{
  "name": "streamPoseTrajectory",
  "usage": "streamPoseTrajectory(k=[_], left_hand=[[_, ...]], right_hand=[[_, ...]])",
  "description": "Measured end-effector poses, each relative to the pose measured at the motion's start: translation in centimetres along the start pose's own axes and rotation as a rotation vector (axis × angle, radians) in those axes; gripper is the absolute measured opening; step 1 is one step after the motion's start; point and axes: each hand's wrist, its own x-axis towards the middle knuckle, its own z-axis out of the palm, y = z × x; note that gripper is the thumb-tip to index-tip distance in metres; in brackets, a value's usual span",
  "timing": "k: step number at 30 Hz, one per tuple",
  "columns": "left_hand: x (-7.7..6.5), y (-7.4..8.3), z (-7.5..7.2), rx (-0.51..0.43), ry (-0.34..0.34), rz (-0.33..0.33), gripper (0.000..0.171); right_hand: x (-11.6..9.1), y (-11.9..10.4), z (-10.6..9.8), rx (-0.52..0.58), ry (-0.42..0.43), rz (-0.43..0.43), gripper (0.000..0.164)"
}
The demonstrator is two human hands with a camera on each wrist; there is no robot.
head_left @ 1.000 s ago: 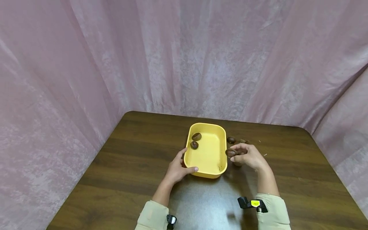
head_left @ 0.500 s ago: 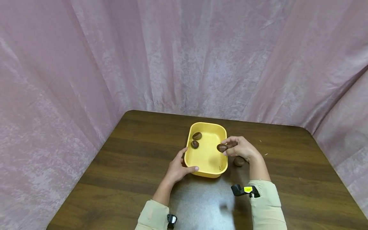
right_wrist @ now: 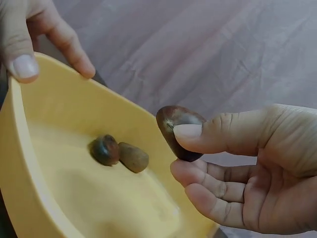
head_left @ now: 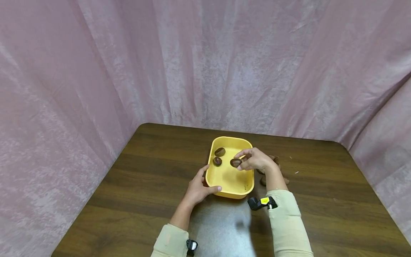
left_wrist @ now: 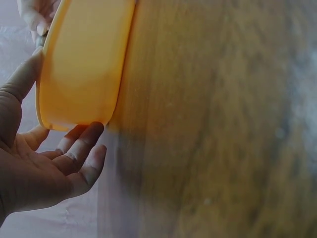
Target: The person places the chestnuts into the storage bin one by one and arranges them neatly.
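Observation:
A yellow rectangular plastic container [head_left: 229,182] sits on the table. My left hand [head_left: 196,189] holds its near left corner, thumb on the rim and fingers along the outer side; in the left wrist view the fingers [left_wrist: 81,148] touch the container wall [left_wrist: 84,64]. Between thumb and fingers, my right hand [head_left: 255,159] pinches a shiny brown chestnut [head_left: 236,162] above the container's inside. The right wrist view shows this chestnut [right_wrist: 179,130] close up, tip outward. Two more chestnuts, one [head_left: 219,152] behind the other [head_left: 217,161], lie by the container's left wall.
Several chestnuts [head_left: 263,180] lie on the brown wooden table [head_left: 154,171] right of the container, partly hidden under my right hand and wrist. Small pale scraps [head_left: 297,172] lie farther right. Pink curtains [head_left: 205,71] surround the table's back and sides.
My right hand has carried the pinched chestnut leftward from beside the container's right rim to over its inside. The left hand and the container have stayed in place.

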Motion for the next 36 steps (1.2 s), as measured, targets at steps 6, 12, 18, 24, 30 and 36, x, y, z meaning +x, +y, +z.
streamPoseTrajectory(k=[6,12,18,24,30,36], left_hand=[[0.0,0.1,0.0,-0.002,-0.001,0.003,0.093],[0.0,0.1,0.0,0.008,0.007,0.006,0.093],[-0.1,0.2,0.1,0.009,0.002,-0.011,0.092],[-0.1,0.3,0.2,0.012,-0.004,-0.012,0.092],[-0.3,0.4,0.2,0.003,-0.012,-0.008,0.092],[-0.2,0.4,0.4,-0.002,-0.013,-0.005,0.092]], right_hand=[[1.5,-0.3,0.4,-0.026,-0.03,0.046,0.042],[3.2,0.2,0.9,-0.003,-0.077,0.022,0.043],[5.1,1.2,1.9,0.087,-0.14,0.071,0.045],[6.3,1.9,2.8,0.165,-0.18,0.122,0.048],[6.9,2.9,3.6,0.089,-0.221,0.137,0.043],[6.9,2.8,3.9,0.058,-0.189,0.145,0.038]])
